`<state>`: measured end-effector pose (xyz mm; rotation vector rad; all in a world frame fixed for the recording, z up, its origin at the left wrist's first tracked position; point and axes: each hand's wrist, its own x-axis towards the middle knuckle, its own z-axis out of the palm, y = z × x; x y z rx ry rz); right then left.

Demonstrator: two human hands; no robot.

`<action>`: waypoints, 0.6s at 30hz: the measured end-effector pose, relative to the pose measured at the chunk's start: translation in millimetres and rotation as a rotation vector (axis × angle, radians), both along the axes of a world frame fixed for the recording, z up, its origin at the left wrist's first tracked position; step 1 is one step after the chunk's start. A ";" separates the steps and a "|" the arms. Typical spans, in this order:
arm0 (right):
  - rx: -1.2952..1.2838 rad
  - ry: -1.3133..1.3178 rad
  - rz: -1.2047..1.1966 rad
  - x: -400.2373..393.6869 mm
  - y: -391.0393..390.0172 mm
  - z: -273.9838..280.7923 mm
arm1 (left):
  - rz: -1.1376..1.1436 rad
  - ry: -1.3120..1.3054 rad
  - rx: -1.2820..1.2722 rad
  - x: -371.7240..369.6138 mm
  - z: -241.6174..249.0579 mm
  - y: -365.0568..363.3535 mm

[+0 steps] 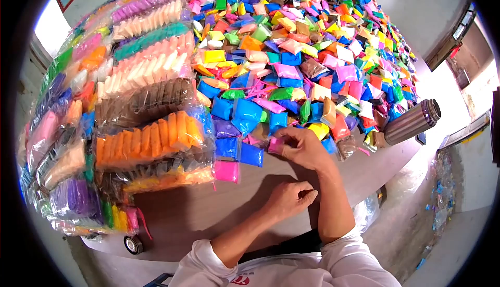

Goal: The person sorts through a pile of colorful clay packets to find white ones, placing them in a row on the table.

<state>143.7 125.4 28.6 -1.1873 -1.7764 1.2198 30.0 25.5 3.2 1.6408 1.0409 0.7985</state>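
The right hand (pixel 301 146) reaches forward to the near edge of the heap and pinches a small pink packet (pixel 276 145) between thumb and fingertips, the packet sitting just off the table (pixel 208 209) at the foot of the pile of coloured packets (pixel 302 53). The packet looks like a little sealed plastic pouch of soft modelling clay: probably light, squashy and a bit slippery in its film, so it is best taken by its edges or across its short width rather than squeezed in the middle. The right forearm runs from the near right, wrist bent slightly inward, fingers curled over the packet. The left hand (pixel 289 198) rests nearer on the bare wood, fingers drawn in loosely with thumb against forefinger; it may hold something tiny, but the view is too small to tell. To the left lie larger bags of clay sticks, with an orange bag (pixel 151 141) nearest, and a magenta packet (pixel 226 171) lies beside them. A metal flask (pixel 411 122) lies on its side at the right.
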 end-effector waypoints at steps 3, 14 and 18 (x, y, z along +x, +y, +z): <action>0.089 -0.211 -0.005 -9.1 1.6 -2.7 | -0.012 0.020 -0.013 -1.6 2.5 0.3; 0.173 -0.113 -0.303 -17.2 7.6 -9.5 | -0.038 0.022 0.051 -3.3 -1.0 0.6; 0.341 -0.052 -0.167 -28.1 0.4 -10.5 | -0.017 -0.001 0.042 -2.9 -4.1 0.3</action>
